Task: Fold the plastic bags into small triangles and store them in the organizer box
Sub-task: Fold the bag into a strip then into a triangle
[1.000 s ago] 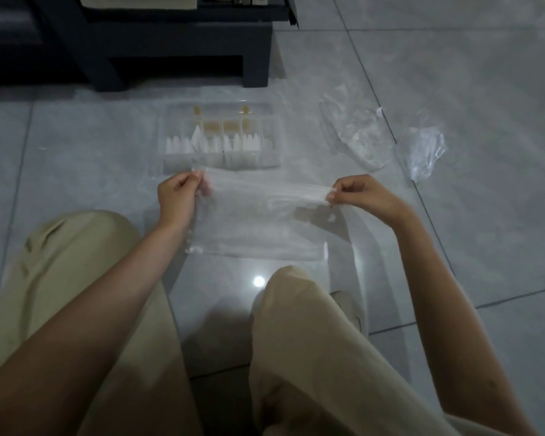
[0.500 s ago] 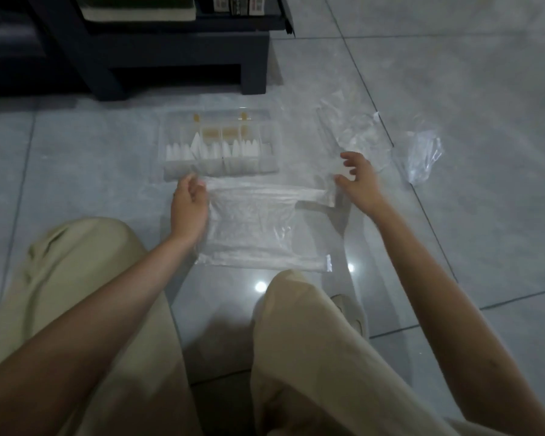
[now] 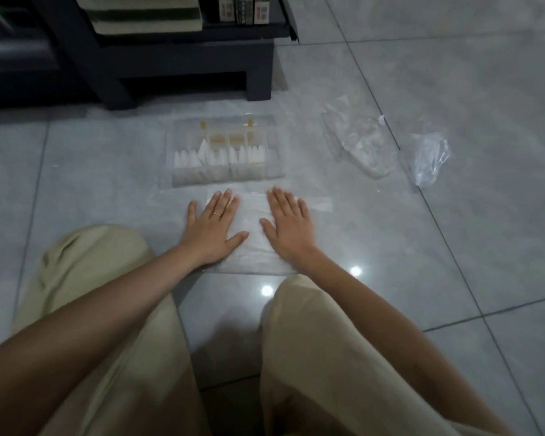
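No writing can be read: the small packs on the shelf of the dark low table carry pale labels, but these are too blurred and are cut off by the top edge. Next to them on the same shelf lies what may be a folded striped cloth. On the grey tiled floor just in front of the table stands the clear organizer box, its compartments holding a row of white folded triangles standing point up; the yellowish pieces at its far side are hard to make out. Close before the box a clear plastic bag lies flat on the tiles, its edges faint against the glossy floor. The left hand, with a thin ring on one finger, and the right hand both rest palm down on this bag, side by side and apart, fingers straight, slightly spread and pointing towards the box, grasping nothing. The hands cover much of the bag, and its near edge meets the knee of the beige trousers. To the right, well apart from the box, lie a crumpled clear bag and, just beside it, a second loose bag. Two bright light reflections sit on the tiles near the knees.
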Demonstrator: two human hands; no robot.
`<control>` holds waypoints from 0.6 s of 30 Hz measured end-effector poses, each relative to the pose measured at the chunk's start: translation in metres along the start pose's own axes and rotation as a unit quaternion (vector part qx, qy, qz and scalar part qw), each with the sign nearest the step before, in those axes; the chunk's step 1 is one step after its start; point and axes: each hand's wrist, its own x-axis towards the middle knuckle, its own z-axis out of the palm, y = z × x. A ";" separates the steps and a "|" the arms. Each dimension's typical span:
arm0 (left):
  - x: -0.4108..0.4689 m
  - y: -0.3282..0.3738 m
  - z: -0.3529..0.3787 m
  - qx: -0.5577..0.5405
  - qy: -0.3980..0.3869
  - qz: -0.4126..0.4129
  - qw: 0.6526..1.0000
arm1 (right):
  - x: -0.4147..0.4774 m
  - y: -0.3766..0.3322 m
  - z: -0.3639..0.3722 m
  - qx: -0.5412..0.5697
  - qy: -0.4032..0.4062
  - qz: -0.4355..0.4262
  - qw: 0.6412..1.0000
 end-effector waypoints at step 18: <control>-0.024 -0.011 0.004 0.087 -0.054 0.207 0.973 | -0.060 0.039 0.003 -0.055 -0.045 -0.136 0.988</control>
